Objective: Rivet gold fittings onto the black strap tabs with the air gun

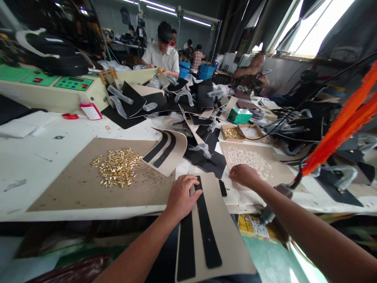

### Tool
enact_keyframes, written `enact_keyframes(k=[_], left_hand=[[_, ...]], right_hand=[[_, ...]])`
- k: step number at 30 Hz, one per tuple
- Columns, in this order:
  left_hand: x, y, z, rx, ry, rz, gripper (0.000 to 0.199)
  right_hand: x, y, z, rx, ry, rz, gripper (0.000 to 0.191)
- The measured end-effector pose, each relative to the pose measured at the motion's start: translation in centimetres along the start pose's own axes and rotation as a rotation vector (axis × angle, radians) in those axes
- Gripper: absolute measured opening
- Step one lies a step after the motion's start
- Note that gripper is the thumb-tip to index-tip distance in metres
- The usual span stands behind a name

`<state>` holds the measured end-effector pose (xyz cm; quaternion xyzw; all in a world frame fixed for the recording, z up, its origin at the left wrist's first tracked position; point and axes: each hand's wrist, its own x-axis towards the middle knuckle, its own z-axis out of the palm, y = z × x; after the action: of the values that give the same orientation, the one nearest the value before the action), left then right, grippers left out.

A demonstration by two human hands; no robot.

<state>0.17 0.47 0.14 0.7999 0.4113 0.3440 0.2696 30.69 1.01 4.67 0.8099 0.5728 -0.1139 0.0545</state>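
Observation:
My left hand (183, 196) grips the upper end of a beige panel (226, 236) with two black strips, its thumb and fingers closed on the strip at the top edge. The panel hangs over the table's front edge toward my lap. To the right, my right hand (243, 175) is curled at the near left corner of a board holding small clear pieces (250, 159); its fingertips are too small to show what they hold. A curved beige panel with black strips (169, 151) lies beyond my left hand, beside a pile of gold metal pieces (119, 167).
Black panels with plastic-wrapped handles (147, 104) are heaped at the back. An open box of gold pieces (232, 133) stands near a green box (240, 116). An orange-wrapped hose and tool (279, 196) hang at right. People work beyond the table.

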Motion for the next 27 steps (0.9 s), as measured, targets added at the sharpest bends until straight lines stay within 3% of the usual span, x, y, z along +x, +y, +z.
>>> enact_keyframes(k=[11,27], left_hand=[[-0.34,0.19,0.06,-0.038,0.011,-0.028,0.023],[-0.44,0.20,0.04,-0.045,0.012,-0.027,0.025]], right_hand=[[0.33,0.57,-0.59,-0.120,-0.058,-0.098,0.026],[0.34,0.21,0.21,-0.212,0.034,-0.100,0.024]])
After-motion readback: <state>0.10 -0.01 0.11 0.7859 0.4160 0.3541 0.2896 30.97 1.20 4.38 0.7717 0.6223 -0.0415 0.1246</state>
